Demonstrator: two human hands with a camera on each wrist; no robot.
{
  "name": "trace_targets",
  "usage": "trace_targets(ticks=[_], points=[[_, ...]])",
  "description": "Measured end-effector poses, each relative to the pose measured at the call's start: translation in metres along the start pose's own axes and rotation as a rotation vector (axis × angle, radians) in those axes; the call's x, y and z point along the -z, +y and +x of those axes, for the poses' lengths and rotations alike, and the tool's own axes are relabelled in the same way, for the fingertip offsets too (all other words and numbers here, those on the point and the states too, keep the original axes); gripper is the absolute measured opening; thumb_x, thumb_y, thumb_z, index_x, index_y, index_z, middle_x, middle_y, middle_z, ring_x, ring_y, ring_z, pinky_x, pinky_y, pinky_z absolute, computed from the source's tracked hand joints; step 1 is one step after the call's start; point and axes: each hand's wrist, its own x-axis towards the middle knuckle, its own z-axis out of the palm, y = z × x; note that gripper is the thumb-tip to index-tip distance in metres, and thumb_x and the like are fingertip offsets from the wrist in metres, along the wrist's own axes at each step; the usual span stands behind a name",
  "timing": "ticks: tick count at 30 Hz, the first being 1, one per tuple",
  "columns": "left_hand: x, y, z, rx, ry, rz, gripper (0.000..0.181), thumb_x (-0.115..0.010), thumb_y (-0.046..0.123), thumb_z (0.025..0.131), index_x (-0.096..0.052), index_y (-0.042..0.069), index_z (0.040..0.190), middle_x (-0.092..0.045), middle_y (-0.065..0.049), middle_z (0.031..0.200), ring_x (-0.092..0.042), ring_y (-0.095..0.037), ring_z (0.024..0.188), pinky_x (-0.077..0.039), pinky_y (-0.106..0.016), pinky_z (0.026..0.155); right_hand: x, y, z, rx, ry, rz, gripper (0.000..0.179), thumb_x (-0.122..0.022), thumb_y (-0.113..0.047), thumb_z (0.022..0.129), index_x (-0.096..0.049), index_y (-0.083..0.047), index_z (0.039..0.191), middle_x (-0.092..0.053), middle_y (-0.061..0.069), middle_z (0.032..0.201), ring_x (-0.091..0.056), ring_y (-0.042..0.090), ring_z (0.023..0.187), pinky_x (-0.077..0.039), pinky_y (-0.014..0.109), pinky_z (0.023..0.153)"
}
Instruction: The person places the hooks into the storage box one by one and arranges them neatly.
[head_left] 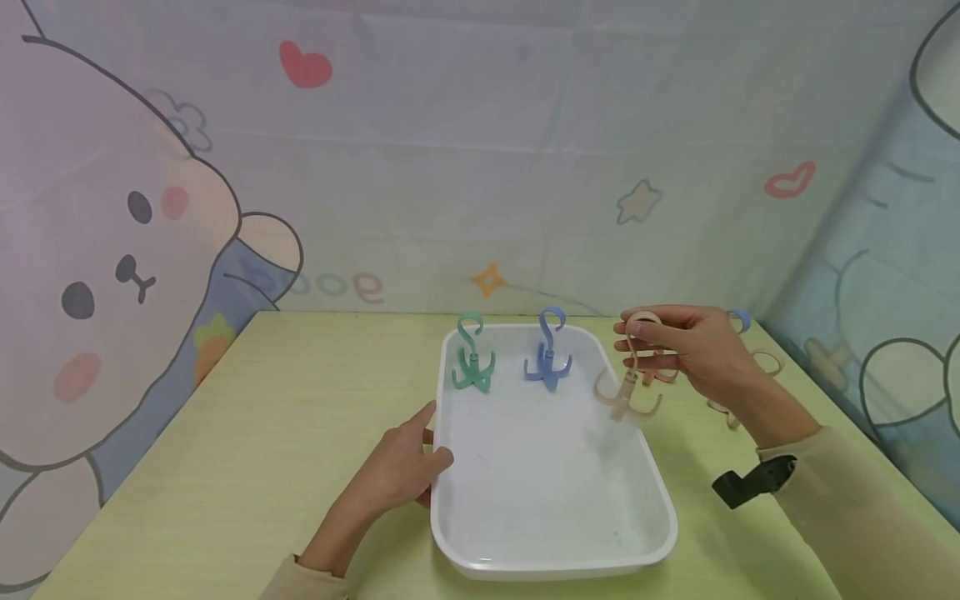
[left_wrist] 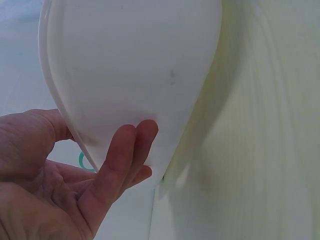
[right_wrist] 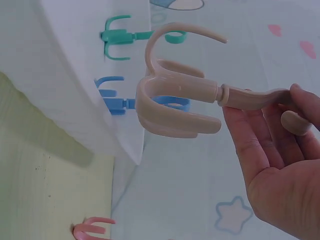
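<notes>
A beige swivel hook (head_left: 622, 398) with several curved prongs hangs over the right rim of the white tray (head_left: 540, 475). My right hand (head_left: 701, 346) pinches its curved upper end between thumb and fingers; the prongs point away from the palm in the right wrist view. At the tray's left side, my left hand (head_left: 401, 462) grips the edge, thumb at the rim and fingers against the outer wall (left_wrist: 145, 95). Inside the tray's far end stand a green hook (head_left: 472, 371) at left and a blue hook (head_left: 550, 367) beside it.
Right of the tray, a pink hook (head_left: 660, 375) lies partly behind my right hand. Further right are another blue hook (head_left: 741, 318) and a beige one (head_left: 768, 360), both partly hidden by my hand and arm. A printed cloth (head_left: 450, 167) hangs behind the yellowish table (head_left: 300, 400).
</notes>
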Motion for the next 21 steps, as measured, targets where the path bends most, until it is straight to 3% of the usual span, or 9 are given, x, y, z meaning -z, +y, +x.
trace_targets(ticks=[9, 21], points=[[0.0, 0.0, 0.0, 0.005, -0.004, -0.001, 0.071, -0.057, 0.006, 0.092, -0.039, 0.013, 0.161, -0.068, -0.025, 0.123, -0.074, -0.024, 0.058, -0.064, -0.039, 0.051, -0.018, -0.009, 0.006, -0.045, -0.003, -0.035, 0.015, -0.071, -0.012, 0.101, -0.079, -0.011, 0.113, -0.082, 0.002, 0.108, -0.081, 0.02, 0.097, -0.066, 0.037, 0.088], [-0.001, 0.0, 0.001, 0.003, 0.0, 0.003, 0.072, -0.057, 0.005, 0.092, -0.039, 0.012, 0.162, -0.068, -0.026, 0.124, -0.074, -0.024, 0.062, -0.065, -0.038, 0.052, -0.033, -0.003, 0.017, -0.034, -0.037, -0.023, 0.016, -0.07, -0.012, 0.101, -0.08, -0.012, 0.114, -0.082, 0.002, 0.108, -0.081, 0.02, 0.098, -0.066, 0.04, 0.089]])
